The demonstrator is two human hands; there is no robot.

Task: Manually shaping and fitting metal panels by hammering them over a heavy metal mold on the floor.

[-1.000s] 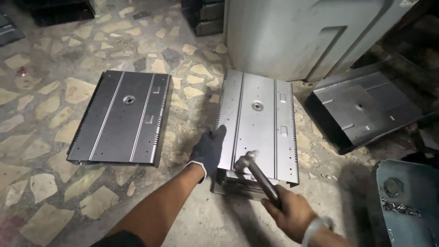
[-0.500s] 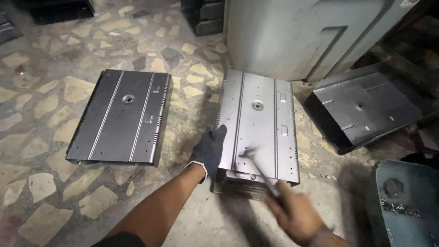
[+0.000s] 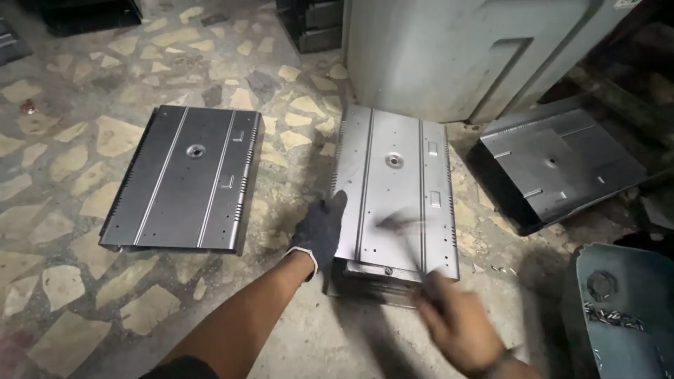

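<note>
In the head view, a stack of grey sheet-metal panels point(image 3: 393, 189) is seen lying flat on the stone-patterned floor point(image 3: 63, 161), just right of the picture's centre. The top panel is ribbed lengthwise and pierced by a round hole near its middle.

The left hand point(image 3: 319, 231), covered by a dark glove with a pale cuff, is laid against the left edge of the stack, at about 9 o'clock from the panel's lower half. Its grip is spread, with the fingers pressed flat on the metal and closed on nothing.

The right hand point(image 3: 456, 326), bare, is found at 5 o'clock from the stack, close to its near edge. Its grip is wrapped around the handle of a hammer point(image 3: 404, 231), whose head is smeared by motion blur above the lower part of the top panel; whether the head touches the metal cannot be told.

A second, darker panel point(image 3: 186, 175) is laid alone on the floor at 9 o'clock from the stack, well apart from it. A dark metal tray point(image 3: 554, 165) is placed at 3 o'clock, and a large grey cabinet point(image 3: 456, 49) is stood at 12 o'clock, just behind the stack. A blue-grey metal part point(image 3: 618, 309) is seen at 4 o'clock.
</note>
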